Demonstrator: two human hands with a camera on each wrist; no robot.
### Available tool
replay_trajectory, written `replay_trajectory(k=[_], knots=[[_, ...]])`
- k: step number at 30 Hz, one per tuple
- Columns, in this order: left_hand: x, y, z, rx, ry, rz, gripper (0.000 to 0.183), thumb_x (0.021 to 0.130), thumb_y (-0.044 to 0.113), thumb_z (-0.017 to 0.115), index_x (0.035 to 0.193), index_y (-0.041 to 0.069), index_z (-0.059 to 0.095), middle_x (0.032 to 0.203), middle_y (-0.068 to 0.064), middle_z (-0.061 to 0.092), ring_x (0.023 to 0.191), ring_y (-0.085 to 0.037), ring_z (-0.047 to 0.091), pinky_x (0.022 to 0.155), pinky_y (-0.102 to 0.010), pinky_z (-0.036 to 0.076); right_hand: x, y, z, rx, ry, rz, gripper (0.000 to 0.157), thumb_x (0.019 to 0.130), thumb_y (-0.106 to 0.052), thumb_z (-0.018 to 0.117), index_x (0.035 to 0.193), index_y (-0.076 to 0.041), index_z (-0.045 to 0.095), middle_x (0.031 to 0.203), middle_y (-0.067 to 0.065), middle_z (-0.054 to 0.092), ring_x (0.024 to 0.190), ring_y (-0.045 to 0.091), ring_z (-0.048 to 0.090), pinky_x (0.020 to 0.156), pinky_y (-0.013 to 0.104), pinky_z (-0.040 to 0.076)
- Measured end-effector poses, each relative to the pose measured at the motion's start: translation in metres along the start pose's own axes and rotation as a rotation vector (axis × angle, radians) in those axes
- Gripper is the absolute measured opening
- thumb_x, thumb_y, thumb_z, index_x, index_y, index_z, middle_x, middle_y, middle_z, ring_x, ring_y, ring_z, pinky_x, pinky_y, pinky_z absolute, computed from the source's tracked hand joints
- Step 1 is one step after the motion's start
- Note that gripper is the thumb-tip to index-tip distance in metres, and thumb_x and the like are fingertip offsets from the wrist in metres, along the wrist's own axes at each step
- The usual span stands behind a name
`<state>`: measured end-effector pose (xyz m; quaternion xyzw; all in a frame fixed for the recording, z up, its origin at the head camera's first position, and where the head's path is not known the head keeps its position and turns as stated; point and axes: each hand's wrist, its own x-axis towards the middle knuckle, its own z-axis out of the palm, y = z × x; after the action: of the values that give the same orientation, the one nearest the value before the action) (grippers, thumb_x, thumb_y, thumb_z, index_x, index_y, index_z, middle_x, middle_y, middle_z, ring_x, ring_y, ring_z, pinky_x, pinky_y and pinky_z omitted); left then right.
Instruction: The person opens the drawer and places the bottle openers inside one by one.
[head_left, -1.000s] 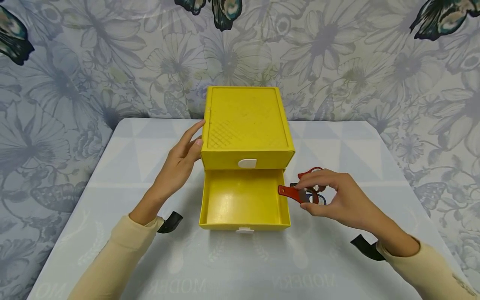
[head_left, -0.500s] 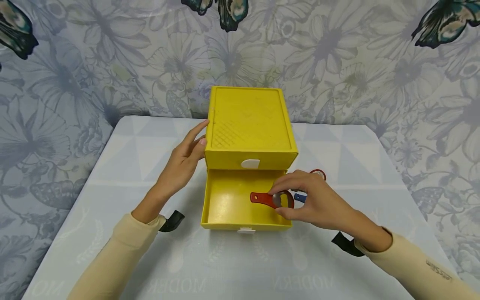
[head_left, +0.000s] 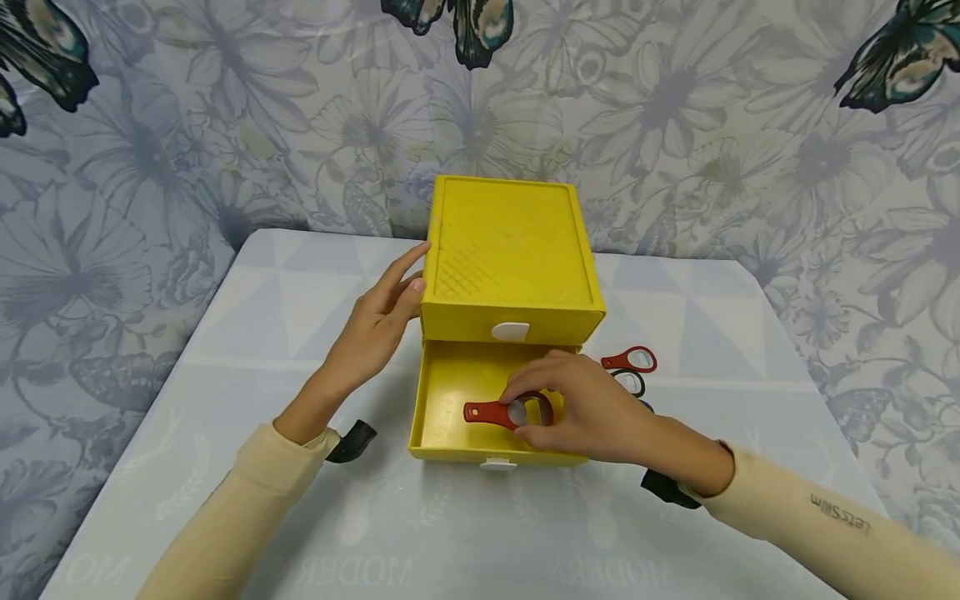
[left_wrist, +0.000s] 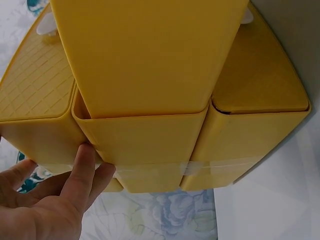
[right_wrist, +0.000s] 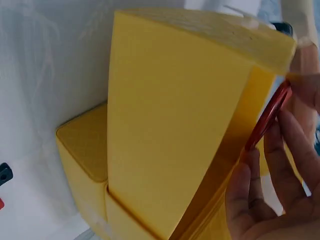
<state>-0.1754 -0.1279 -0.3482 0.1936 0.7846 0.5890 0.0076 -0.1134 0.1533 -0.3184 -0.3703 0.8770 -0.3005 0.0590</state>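
Note:
A yellow drawer box (head_left: 513,242) stands in the middle of the table, its lower visible drawer (head_left: 442,408) pulled out toward me. My left hand (head_left: 371,333) rests its fingertips against the box's left side, fingers mostly straight. Over the open drawer, my right hand (head_left: 588,408) pinches a red bottle opener (head_left: 487,412) between thumb and fingers. Its handle has a hole and points left; grey metal fills part of the round head. In the right wrist view the red opener (right_wrist: 267,117) appears edge-on beside the drawer wall.
Right of the box lie another red opener (head_left: 618,360), a black one (head_left: 630,383) and a blue one partly hidden by my right hand. The upper drawer, with its white knob (head_left: 510,332), is closed. A patterned wall covering (head_left: 675,150) rises behind the table.
My right hand has carried the red opener leftward from beside the box to over the open drawer, uncovering the openers on the table. My left hand stays against the box.

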Motion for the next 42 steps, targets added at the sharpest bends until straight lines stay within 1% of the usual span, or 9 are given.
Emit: replay_trajectory(k=[3,7,14,22,27,31,37,39,42], knots=[[-0.001,0.0,0.0,0.0,0.0,-0.004,0.05,0.108,0.043,0.04,0.156,0.044,0.026,0.158,-0.003,0.04,0.144,-0.022,0.042,0.109,-0.05,0.047,0.008,-0.004,0.004,-0.061,-0.023,-0.001,0.02,0.079,-0.02,0.082,0.098,-0.025,0.076,0.098,-0.017,0.071,0.081,0.008,0.057,0.08,0.027,0.046],[-0.001,0.0,0.0,-0.006,-0.001,-0.006,0.05,0.108,0.043,0.04,0.156,0.045,0.026,0.158,-0.003,0.04,0.143,-0.022,0.043,0.11,-0.051,0.047,0.018,-0.007,0.007,-0.119,-0.061,0.04,0.019,0.079,-0.021,0.081,0.097,-0.025,0.076,0.098,-0.015,0.071,0.084,0.01,0.056,0.08,0.026,0.046],[-0.001,0.001,0.001,-0.004,-0.006,0.0,0.05,0.108,0.043,0.04,0.156,0.044,0.026,0.158,-0.004,0.04,0.143,-0.022,0.044,0.109,-0.051,0.047,0.033,-0.008,0.015,-0.14,-0.119,0.096,0.019,0.077,-0.016,0.081,0.095,-0.02,0.079,0.09,-0.012,0.073,0.077,0.012,0.058,0.067,0.023,0.047],[-0.001,0.001,0.001,-0.008,-0.008,0.01,0.05,0.109,0.041,0.04,0.157,0.044,0.026,0.159,0.0,0.039,0.145,-0.021,0.041,0.11,-0.051,0.046,0.047,-0.009,0.02,-0.169,-0.217,0.154,0.021,0.076,-0.017,0.083,0.096,-0.02,0.079,0.092,-0.011,0.074,0.085,0.009,0.062,0.074,0.025,0.051],[0.0,0.0,0.001,0.001,-0.01,0.013,0.05,0.109,0.04,0.04,0.157,0.044,0.025,0.159,0.001,0.038,0.145,-0.02,0.04,0.11,-0.051,0.047,0.05,-0.007,0.022,-0.196,-0.29,0.156,0.022,0.076,-0.018,0.085,0.097,-0.02,0.079,0.094,-0.01,0.074,0.086,0.008,0.061,0.077,0.026,0.053],[0.0,0.0,0.001,0.005,-0.012,0.019,0.05,0.109,0.041,0.039,0.156,0.045,0.025,0.159,0.002,0.038,0.146,-0.02,0.04,0.11,-0.05,0.047,0.051,-0.005,0.024,-0.213,-0.33,0.147,0.021,0.076,-0.019,0.086,0.096,-0.02,0.079,0.089,-0.011,0.072,0.081,0.007,0.059,0.073,0.023,0.052],[0.001,0.0,0.001,0.01,-0.01,0.018,0.049,0.109,0.041,0.039,0.156,0.045,0.025,0.159,0.002,0.038,0.146,-0.019,0.039,0.11,-0.051,0.047,0.052,-0.002,0.028,-0.212,-0.341,0.107,0.017,0.076,-0.017,0.084,0.091,-0.019,0.077,0.084,-0.011,0.07,0.075,0.007,0.055,0.068,0.021,0.048],[0.0,0.0,0.001,0.012,-0.009,0.017,0.049,0.109,0.04,0.039,0.156,0.045,0.025,0.159,0.001,0.038,0.146,-0.02,0.039,0.109,-0.051,0.047,0.053,-0.002,0.03,-0.205,-0.341,0.092,0.017,0.077,-0.018,0.084,0.092,-0.018,0.075,0.085,-0.01,0.069,0.076,0.008,0.055,0.069,0.022,0.048],[0.0,-0.001,0.001,0.009,-0.01,0.016,0.05,0.109,0.04,0.039,0.156,0.044,0.025,0.159,0.0,0.038,0.145,-0.021,0.041,0.109,-0.051,0.047,0.054,-0.004,0.031,-0.198,-0.342,0.089,0.024,0.079,-0.023,0.084,0.099,-0.015,0.075,0.092,-0.007,0.07,0.082,0.009,0.056,0.076,0.025,0.05]])
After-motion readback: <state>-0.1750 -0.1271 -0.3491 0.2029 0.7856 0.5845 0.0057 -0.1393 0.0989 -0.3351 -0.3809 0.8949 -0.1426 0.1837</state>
